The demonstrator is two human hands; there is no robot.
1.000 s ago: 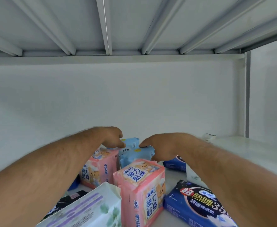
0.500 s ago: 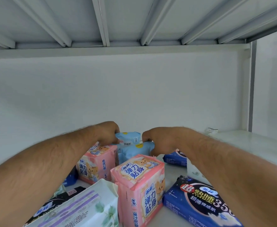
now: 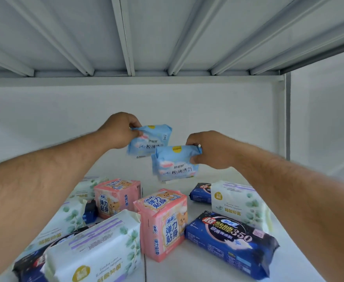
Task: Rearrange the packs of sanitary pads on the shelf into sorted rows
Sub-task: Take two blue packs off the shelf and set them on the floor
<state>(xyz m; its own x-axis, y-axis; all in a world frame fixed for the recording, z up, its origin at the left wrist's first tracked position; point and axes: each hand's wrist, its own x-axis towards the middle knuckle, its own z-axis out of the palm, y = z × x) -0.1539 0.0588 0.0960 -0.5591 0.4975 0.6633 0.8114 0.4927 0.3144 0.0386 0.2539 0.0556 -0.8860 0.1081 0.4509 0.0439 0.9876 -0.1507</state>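
My left hand point(image 3: 120, 130) pinches the top corner of a light blue pack point(image 3: 149, 142), held in the air above the shelf. My right hand point(image 3: 208, 150) pinches the corner of a second light blue pack point(image 3: 174, 164), hanging a little lower and nearer. Below them two pink packs point(image 3: 117, 197) point(image 3: 164, 220) stand upright on the white shelf point(image 3: 187, 265). Dark blue packs point(image 3: 231, 241) point(image 3: 200, 193) lie flat to the right. White leaf-print packs point(image 3: 97, 251) point(image 3: 238, 200) lie at the front left and at the right.
More white and dark blue packs point(image 3: 30, 261) crowd the left front corner under my left forearm. The white back wall point(image 3: 44, 123) stands behind, and the ribbed underside of the upper shelf point(image 3: 126, 37) is overhead. A grey upright post point(image 3: 287, 115) marks the right end.
Both hands have lifted the two light blue packs up off the shelf from behind the pink packs. The view has tilted down, showing more of the shelf.
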